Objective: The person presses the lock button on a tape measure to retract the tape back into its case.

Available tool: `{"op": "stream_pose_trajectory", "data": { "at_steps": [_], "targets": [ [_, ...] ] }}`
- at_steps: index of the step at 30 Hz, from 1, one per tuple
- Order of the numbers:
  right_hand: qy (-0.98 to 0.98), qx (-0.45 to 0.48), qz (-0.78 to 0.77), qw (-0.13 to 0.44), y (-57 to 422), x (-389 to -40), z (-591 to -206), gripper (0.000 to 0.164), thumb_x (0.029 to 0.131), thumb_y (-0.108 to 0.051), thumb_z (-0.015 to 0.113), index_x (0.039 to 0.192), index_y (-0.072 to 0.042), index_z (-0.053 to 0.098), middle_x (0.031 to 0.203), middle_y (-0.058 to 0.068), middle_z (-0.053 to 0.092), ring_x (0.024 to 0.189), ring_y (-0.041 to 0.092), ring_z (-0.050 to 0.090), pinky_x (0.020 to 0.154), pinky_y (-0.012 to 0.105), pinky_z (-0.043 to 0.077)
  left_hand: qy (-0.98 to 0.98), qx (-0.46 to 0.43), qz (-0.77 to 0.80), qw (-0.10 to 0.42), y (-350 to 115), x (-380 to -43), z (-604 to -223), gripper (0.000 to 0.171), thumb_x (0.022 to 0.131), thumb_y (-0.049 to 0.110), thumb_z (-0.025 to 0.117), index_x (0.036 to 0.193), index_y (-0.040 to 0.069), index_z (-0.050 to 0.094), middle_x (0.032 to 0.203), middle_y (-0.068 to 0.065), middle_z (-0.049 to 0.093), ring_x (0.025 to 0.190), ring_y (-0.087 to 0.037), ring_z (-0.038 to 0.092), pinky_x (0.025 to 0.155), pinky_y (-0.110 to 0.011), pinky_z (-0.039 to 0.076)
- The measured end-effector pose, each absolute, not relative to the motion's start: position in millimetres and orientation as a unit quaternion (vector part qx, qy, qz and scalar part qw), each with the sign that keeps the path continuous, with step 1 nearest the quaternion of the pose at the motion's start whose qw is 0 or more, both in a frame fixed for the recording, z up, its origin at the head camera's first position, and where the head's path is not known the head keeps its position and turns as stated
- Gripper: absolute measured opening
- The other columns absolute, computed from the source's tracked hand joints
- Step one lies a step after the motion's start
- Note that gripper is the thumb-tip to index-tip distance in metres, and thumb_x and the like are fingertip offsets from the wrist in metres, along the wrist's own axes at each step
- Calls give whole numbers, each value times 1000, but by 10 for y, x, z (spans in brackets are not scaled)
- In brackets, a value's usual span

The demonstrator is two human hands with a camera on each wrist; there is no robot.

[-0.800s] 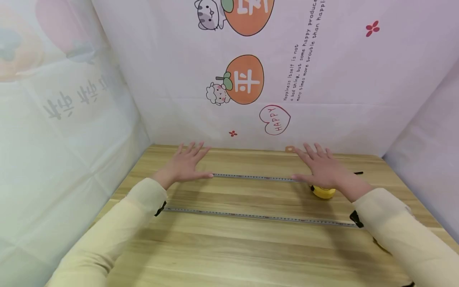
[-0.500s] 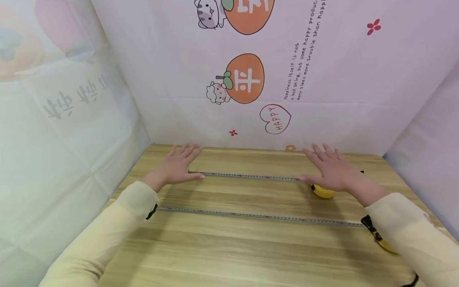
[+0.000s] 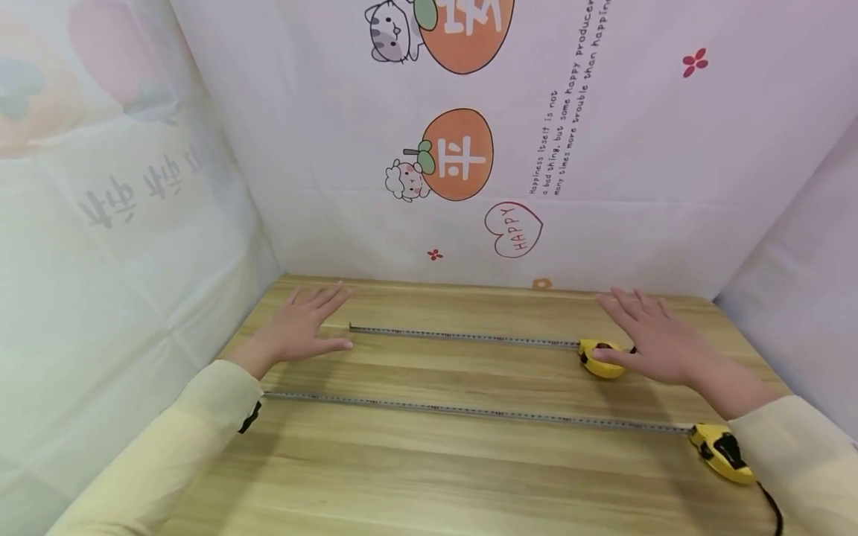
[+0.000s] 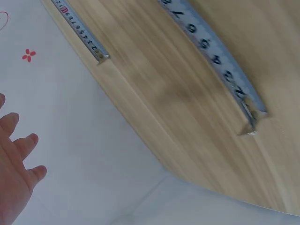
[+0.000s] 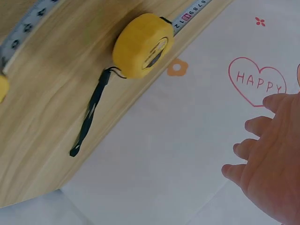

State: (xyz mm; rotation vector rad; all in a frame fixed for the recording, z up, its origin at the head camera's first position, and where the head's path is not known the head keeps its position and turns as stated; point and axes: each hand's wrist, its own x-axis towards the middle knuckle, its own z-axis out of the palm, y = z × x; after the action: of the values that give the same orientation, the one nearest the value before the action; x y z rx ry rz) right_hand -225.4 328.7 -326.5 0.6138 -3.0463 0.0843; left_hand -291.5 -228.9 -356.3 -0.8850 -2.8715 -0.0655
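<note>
Two yellow tape measures lie on the wooden table with their blades drawn out to the left. The far tape measure (image 3: 606, 365) has the shorter stretch of blade (image 3: 462, 337); the near tape measure (image 3: 724, 455) has a longer blade (image 3: 436, 408). With fingers spread, my left hand (image 3: 295, 327) hovers left of the far blade's hooked end and holds nothing. My right hand (image 3: 660, 346), also spread and holding nothing, overlaps the far case in the head view. In the left wrist view both blade hooks show, the near blade (image 4: 211, 51) larger.
White printed cloth (image 3: 375, 223) walls the table (image 3: 429, 476) at the back and both sides. A black wrist strap (image 5: 89, 112) trails from the far case across the wood. Another dark cord (image 3: 772, 506) hangs from the near case.
Both hands have moved apart, the left one leftward and the right one rightward. The far blade's hooked end and both yellow cases now show more fully; the tape measures stay in place.
</note>
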Motion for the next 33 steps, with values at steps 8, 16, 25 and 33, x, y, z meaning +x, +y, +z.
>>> {"op": "stream_pose_trajectory", "data": {
  "at_steps": [8,16,25,33],
  "targets": [
    [-977,204,52,42,3554,-2120,-3357,95,91,-51,62,156,-7,9,154,31,13,139,53,6,108,65,-3,-955,-285,-22,81,-2547,-2844,-3604,90,87,70,53,155,17,27,157,-11,24,138,-40,32,108,-66,17],
    [-979,187,65,40,3865,-1989,-3480,93,93,-49,61,156,-7,8,151,33,21,134,57,19,106,69,9,-957,-274,-41,88,-2800,-2735,-3707,85,87,64,59,150,9,38,151,-16,37,131,-42,41,104,-64,28],
    [-983,159,81,47,4108,-1790,-3623,93,91,-45,66,156,-5,12,142,38,33,117,61,37,88,73,31,-949,-282,-73,121,-3013,-2678,-3808,82,80,59,71,137,3,54,135,-22,53,121,-43,51,100,-58,37],
    [-981,148,119,29,4288,-1681,-3748,95,88,-40,72,155,-3,16,138,41,36,117,62,37,84,74,33,-951,-276,-112,84,-3223,-2551,-3935,86,76,60,74,135,1,54,133,-23,55,120,-45,50,98,-59,38]
  ]
}}
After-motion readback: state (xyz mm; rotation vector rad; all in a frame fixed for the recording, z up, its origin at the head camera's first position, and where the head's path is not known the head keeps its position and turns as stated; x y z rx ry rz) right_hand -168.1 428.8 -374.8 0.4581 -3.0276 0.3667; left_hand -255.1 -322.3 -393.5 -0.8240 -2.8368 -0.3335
